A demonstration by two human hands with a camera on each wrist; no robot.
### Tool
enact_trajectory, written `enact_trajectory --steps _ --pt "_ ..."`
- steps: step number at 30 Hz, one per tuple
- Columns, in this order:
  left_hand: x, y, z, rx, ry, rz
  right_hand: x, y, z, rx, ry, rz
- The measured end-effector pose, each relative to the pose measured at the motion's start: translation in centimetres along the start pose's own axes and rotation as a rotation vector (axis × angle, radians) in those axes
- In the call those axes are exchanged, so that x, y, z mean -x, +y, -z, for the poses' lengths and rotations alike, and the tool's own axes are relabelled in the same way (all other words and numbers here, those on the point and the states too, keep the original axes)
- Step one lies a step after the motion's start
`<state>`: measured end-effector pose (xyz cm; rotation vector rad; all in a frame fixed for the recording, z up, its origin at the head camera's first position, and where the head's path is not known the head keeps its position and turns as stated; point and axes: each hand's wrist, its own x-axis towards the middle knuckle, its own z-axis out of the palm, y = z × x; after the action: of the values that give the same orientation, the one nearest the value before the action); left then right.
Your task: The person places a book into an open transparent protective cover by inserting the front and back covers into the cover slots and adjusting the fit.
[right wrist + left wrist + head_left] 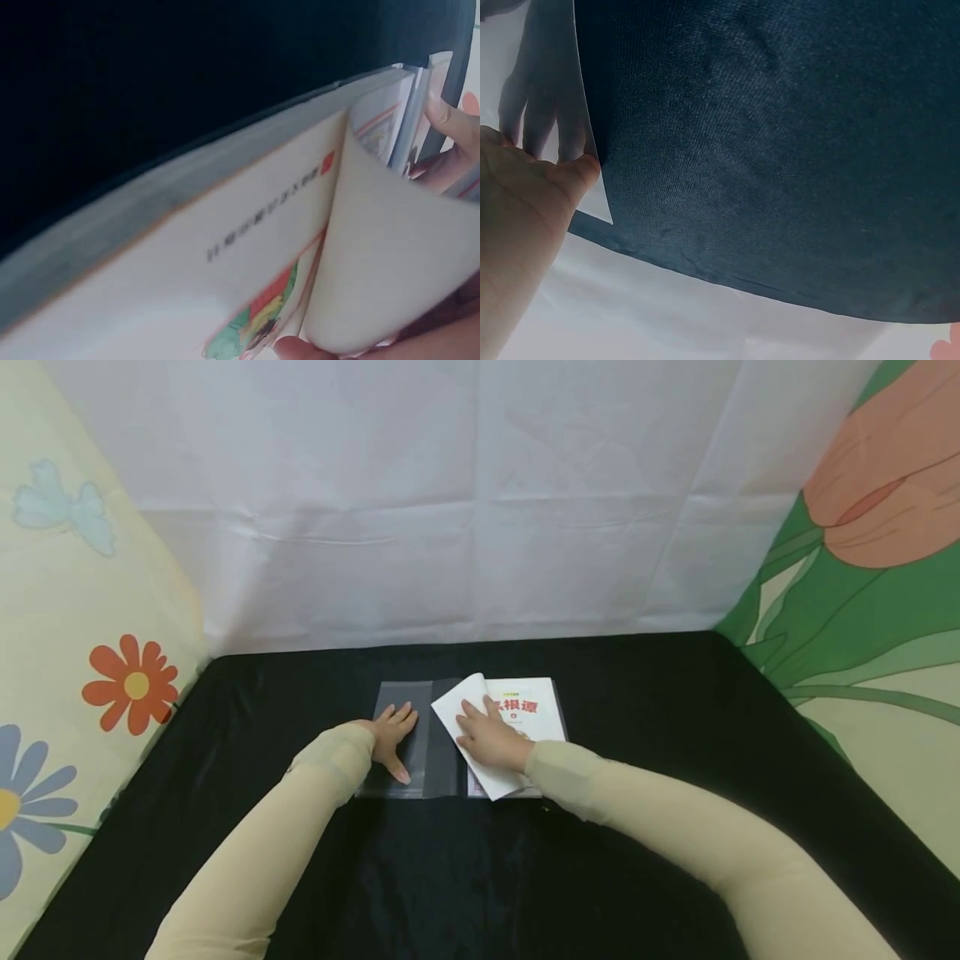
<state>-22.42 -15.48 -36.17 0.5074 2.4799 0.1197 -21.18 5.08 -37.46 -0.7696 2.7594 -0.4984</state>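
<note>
A book [551, 703] with red printed characters lies in the middle of the table, with a clear plastic cover [403, 693] spread out to its left. My left hand [390, 742] rests on that cover, fingers apart. In the left wrist view, its thumb lies near the edge of the sheet. My right hand [491, 742] lies over a white page [489, 783] slanted across the book, touching it with its fingers. Seen from the right wrist, the white page [397, 247] bends in a curve beside a printed page [277, 225] with a coloured picture; part of my right hand is hidden there.
A black cloth [645, 693] covers the table around the book. White fabric [480, 543] hangs behind the far edge. Printed panels with flowers stand at the left [135, 685] and right [877, 635].
</note>
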Motion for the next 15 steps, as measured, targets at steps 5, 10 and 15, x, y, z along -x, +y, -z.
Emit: enact_trajectory --steps 5,10,15 --pt "0.1 0.0 0.0 0.006 0.002 -0.003 0.1 -0.3 -0.3 0.000 -0.001 -0.048" --pt "0.2 0.1 0.0 0.004 0.002 -0.008 0.0 -0.7 -0.6 0.019 -0.019 -0.099" --pt "0.1 0.1 -0.1 0.009 0.009 -0.005 -0.2 -1.1 -0.8 0.079 -0.017 -0.116"
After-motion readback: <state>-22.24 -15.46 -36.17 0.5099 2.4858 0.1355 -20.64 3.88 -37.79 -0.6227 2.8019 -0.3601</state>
